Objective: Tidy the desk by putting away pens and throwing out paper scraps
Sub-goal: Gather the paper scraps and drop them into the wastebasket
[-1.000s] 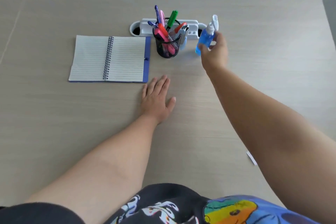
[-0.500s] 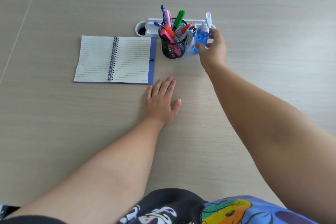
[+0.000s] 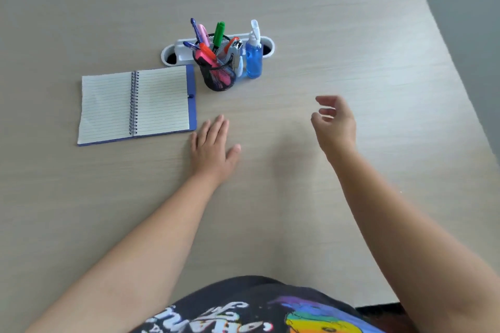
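Observation:
A black mesh pen cup [image 3: 218,76] stands upright at the back middle of the desk, holding several coloured pens and markers [image 3: 218,32]. Right beside it stands a blue spray bottle [image 3: 253,58] with a white nozzle. My right hand [image 3: 334,124] hovers above the desk, in front and to the right of the bottle, fingers loosely curled and holding nothing. My left hand [image 3: 213,147] lies flat on the desk, palm down, fingers spread, just right of the notebook's near corner. No paper scraps are visible.
An open spiral notebook [image 3: 135,105] with lined pages and a blue cover lies left of the cup. A white cable grommet [image 3: 173,53] is set into the desk behind the cup. The desk's right edge [image 3: 443,43] runs diagonally along the right.
My right hand set the spray bottle down beside the pen cup, let go and drew back toward me. My left hand stayed flat on the desk.

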Demonstrator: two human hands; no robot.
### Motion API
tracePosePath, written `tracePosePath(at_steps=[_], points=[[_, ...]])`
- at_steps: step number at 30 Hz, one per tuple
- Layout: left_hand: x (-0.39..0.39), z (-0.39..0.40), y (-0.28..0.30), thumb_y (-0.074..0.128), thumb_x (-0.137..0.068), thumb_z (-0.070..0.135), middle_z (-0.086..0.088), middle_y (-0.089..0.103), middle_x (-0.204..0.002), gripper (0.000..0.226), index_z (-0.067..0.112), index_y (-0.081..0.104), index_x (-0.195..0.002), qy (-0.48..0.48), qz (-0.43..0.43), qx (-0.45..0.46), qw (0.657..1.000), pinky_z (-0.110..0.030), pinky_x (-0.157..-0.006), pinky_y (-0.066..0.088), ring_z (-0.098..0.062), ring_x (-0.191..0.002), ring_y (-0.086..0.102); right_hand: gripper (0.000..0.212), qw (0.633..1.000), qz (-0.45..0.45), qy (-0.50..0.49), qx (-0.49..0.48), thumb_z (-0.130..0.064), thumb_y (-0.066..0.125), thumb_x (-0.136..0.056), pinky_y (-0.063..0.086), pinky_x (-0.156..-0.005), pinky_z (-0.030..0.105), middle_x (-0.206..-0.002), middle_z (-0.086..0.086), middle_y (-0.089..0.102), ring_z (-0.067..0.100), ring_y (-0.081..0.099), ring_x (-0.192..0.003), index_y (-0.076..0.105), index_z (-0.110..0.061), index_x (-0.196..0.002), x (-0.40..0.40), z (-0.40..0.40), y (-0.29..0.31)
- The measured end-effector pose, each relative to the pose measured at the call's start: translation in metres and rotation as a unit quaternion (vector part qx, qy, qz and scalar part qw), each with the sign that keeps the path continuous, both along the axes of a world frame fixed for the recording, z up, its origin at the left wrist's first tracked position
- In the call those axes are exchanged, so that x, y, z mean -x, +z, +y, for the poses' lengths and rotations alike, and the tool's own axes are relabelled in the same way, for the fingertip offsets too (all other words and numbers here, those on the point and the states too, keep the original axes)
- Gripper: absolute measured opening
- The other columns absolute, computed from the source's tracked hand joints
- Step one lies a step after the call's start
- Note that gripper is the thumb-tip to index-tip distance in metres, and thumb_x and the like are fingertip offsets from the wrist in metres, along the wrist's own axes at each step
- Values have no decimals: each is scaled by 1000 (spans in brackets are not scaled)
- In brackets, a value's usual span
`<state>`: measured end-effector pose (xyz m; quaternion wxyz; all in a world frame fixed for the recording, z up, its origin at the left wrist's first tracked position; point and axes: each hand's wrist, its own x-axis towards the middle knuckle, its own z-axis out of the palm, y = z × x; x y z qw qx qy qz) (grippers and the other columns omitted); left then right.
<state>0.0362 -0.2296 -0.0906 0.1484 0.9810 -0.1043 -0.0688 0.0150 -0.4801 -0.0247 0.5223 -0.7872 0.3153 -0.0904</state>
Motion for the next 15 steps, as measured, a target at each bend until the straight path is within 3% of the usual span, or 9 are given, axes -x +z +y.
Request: tracePosePath(at_steps=[4,8,12,15], points=[[6,-24,12,40,-73,51,-2,42,-150,69,23,51,-136,-3,16,55,998,-43,-115,21,-31,-140,32,28,995,39,-97,1,-9,54,-80,53,-80,29,-101,-8,67,11,62,-93,65,-27,-99,85,-53,2],[34,-86,26,57,-77,46,2,47,-143,52,30,58,-127,-125,73,62,987,-35,-107,30,-27,-130,40,32,978,104,-179,21,-12,58,-78,52,-91,37,-106,-8,65,13,61,-103,64,-28,-105,154,-87,-7],[71,-155,36,63,-77,53,8,37,-144,58,36,51,-131,-236,147,48,959,-37,-109,25,-24,-132,28,50,975,194,-105,30,-15,70,-77,49,-90,34,-129,1,54,15,55,-112,56,-29,-123,200,-104,-18],[93,-190,40,63,-68,67,8,29,-144,76,37,44,-135,-307,170,16,936,-39,-110,23,-24,-132,23,70,968,229,23,95,-16,75,-74,34,-109,34,-147,-1,40,22,40,-133,46,-28,-136,214,-112,-21]])
